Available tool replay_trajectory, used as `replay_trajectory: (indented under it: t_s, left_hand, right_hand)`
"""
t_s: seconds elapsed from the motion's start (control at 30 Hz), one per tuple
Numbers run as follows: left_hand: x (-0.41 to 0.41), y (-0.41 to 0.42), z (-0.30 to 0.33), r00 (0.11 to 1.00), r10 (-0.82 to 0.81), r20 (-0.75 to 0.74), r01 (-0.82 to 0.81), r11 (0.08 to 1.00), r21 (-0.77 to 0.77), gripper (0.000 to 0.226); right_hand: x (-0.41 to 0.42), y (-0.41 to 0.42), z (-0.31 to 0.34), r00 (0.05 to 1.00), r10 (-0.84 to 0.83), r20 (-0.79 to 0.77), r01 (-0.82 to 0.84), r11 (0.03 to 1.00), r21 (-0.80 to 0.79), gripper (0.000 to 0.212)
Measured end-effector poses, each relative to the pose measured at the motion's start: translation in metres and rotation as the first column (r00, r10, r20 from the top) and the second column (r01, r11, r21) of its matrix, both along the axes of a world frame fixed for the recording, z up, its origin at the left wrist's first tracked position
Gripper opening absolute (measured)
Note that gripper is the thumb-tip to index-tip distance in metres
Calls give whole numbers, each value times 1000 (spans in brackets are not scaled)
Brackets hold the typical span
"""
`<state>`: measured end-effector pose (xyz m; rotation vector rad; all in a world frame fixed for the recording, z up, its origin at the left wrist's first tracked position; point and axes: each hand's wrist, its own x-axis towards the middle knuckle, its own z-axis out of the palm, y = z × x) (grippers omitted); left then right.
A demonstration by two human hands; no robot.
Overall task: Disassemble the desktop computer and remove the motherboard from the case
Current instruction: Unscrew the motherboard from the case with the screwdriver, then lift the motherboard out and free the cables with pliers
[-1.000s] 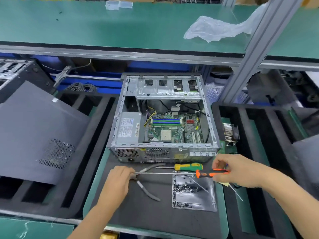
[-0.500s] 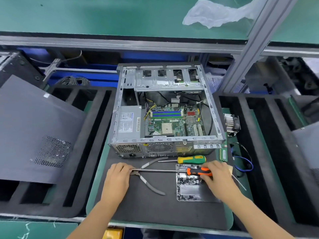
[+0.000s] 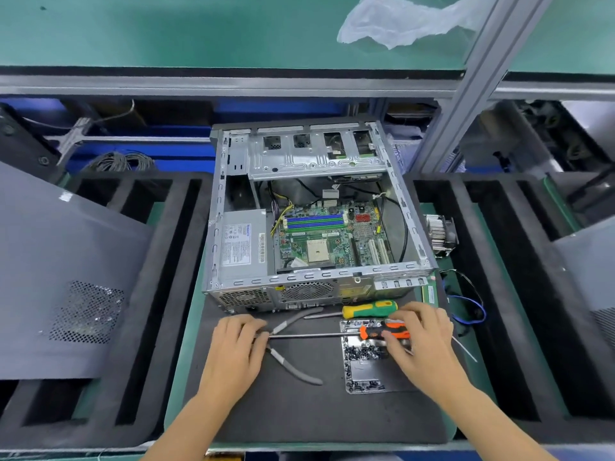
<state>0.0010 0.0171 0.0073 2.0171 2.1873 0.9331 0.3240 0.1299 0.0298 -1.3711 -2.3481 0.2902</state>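
An open grey computer case (image 3: 319, 277) lies on a dark mat, its green motherboard (image 3: 329, 239) inside beside a silver power supply (image 3: 244, 241). In front of the case, my right hand (image 3: 421, 341) holds the orange-and-black handle of a long screwdriver (image 3: 382, 331) low over a metal screw tray (image 3: 369, 371). My left hand (image 3: 238, 347) pinches the tip end of the screwdriver's shaft, with grey-handled pliers (image 3: 293, 364) lying partly under it.
A yellow-and-green screwdriver (image 3: 369, 309) lies against the case's front. A heatsink with fan (image 3: 441, 232) and blue cables (image 3: 466, 304) sit to the right. A grey side panel (image 3: 66, 261) leans on black foam slots at left; more foam slots stand at right.
My right hand has lowered the orange screwdriver from mid-air down over the screw tray. The view has tilted down and closer. My left hand stays at the shaft's tip.
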Motion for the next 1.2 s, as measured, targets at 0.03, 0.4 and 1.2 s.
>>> replay_trajectory:
  t_s: [0.03,0.4,1.2]
  left_hand:
    - [7,6,9,997,-73,17,72,995,74,32]
    - [55,98,115,978,-170,123,113,922,370,32]
    - [0,274,97,833,-260,-488,-203,677,-707,32]
  right_hand:
    - [-2,2,5,999,32,-35,-30,999,38,25]
    - [-41,62,93,883,421,-208,-332,872,359,11]
    - [-155,213,61,822,144,551,36,953,-302,43]
